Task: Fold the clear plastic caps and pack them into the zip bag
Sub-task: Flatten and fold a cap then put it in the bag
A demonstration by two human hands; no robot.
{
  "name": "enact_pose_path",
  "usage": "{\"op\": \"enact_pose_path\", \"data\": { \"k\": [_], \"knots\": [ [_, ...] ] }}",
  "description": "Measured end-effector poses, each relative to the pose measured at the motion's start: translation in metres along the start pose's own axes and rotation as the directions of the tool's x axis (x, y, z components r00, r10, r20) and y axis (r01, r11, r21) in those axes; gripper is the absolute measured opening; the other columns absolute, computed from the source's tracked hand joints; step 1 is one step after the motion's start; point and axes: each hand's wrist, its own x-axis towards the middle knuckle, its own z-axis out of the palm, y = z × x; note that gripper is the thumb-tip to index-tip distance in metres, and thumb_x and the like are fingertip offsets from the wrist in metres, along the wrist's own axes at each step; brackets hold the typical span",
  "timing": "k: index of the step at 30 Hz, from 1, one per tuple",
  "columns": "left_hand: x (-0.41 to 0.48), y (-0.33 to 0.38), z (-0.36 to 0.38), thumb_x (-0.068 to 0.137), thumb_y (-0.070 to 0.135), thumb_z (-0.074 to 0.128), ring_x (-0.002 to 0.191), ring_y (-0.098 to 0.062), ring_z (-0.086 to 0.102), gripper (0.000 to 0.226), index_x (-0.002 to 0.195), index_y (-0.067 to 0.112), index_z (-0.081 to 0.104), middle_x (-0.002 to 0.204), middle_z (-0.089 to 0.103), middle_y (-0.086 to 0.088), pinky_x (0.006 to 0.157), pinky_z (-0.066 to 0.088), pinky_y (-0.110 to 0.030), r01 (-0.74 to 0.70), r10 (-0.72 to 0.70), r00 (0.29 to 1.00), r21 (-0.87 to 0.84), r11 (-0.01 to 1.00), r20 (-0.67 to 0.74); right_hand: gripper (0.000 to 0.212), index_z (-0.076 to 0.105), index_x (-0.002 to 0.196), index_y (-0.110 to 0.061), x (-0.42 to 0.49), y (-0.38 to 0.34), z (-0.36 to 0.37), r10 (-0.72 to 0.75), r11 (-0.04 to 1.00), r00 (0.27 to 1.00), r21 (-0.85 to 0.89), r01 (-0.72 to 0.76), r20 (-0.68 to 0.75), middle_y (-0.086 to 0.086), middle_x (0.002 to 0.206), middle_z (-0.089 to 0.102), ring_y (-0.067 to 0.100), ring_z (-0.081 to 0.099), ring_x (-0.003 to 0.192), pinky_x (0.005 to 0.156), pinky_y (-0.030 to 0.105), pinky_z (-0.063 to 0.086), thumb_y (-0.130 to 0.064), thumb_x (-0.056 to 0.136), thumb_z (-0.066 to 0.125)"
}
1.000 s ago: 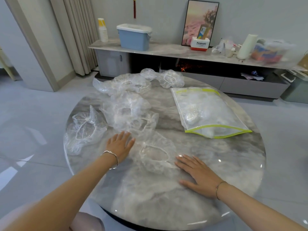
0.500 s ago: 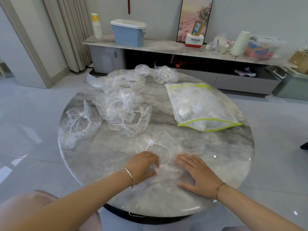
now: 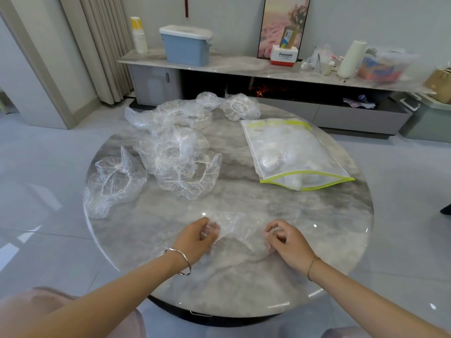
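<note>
Cap (image 3: 240,231) of clear plastic lies at near edge of desk (image 3: 317,228), btwn both hands: L hand (image 3: 195,240) & R hand (image 3: 288,242) each pinch it w/ curled fingers (image 3: 275,222). Zip bag (image 3: 292,152) sits far right, part filled; loose caps (image 3: 175,154) far left.

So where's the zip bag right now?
In the head view, the zip bag lies on the right side of the table, beyond the right hand and right of the loose caps.

A round marble table (image 3: 268,203) holds loose clear plastic caps (image 3: 175,154) across the upper left, a yellow-edged zip bag (image 3: 292,152) at centre right, and a single cap (image 3: 240,231) near the lower middle
</note>
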Motion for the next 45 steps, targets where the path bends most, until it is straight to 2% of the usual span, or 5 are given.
{"op": "enact_pose_path", "data": {
  "k": [16,21,26,34,45],
  "knots": [
    [0.012,-0.007,0.002,0.083,-0.003,0.057,0.081,-0.008,0.053,0.053,0.129,0.019,0.044,0.115,0.049,-0.001,0.067,0.043,-0.007,-0.026,0.051,0.976,0.121,0.992,-0.212,0.063,0.023,0.150,-0.030,0.016,0.001,0.040,-0.380,0.462,0.816,-0.674,0.576,0.436,-0.009,0.156,0.018,0.012,0.007,0.145,0.115,0.028,-0.011,-0.058,0.097,0.005],
    [0.016,-0.013,-0.006,0.078,0.019,0.055,0.122,-0.024,0.053,0.051,0.128,0.026,0.052,0.132,0.056,0.001,0.098,0.046,-0.044,-0.480,0.500,0.824,0.796,0.369,0.265,0.075,0.007,0.149,-0.037,0.023,0.004,0.036,-0.280,0.487,0.819,-0.661,0.571,0.501,-0.018,0.155,-0.002,0.002,-0.008,0.144,0.111,0.022,-0.020,-0.066,0.081,-0.008],
    [0.008,-0.018,-0.010,0.074,0.067,-0.021,0.144,-0.022,0.015,0.091,0.149,0.030,0.014,0.157,0.012,0.002,0.116,0.009,-0.034,-0.387,0.163,0.920,0.765,0.514,0.356,0.061,0.027,0.148,-0.029,0.022,0.001,0.030,-0.379,0.487,0.826,-0.669,0.561,0.417,-0.008,0.154,0.027,0.010,0.021,0.143,0.115,0.025,-0.008,-0.059,0.096,0.014],
    [0.006,0.003,-0.008,0.082,0.048,0.009,0.112,-0.014,0.039,0.068,0.139,0.029,0.041,0.122,0.042,0.002,0.096,0.030,-0.022,-0.348,0.127,0.931,0.727,0.592,0.342,0.033,0.063,0.116,-0.021,0.019,0.005,0.033,-0.666,0.073,0.508,-0.630,0.773,0.546,-0.004,0.120,0.063,0.015,0.054,0.118,0.113,0.037,0.023,-0.028,0.089,0.045],
    [0.005,-0.004,-0.020,0.073,0.017,0.029,0.141,-0.029,0.022,0.067,0.137,0.019,0.047,0.150,0.032,-0.003,0.116,-0.001,-0.040,-0.546,0.274,0.837,0.749,0.376,0.473,0.076,0.039,0.143,-0.018,-0.004,0.012,0.029,-0.465,0.286,0.660,-0.605,0.743,0.591,-0.002,0.150,0.037,0.014,0.029,0.141,0.114,0.038,0.014,-0.070,0.087,0.037]
  ]
}}
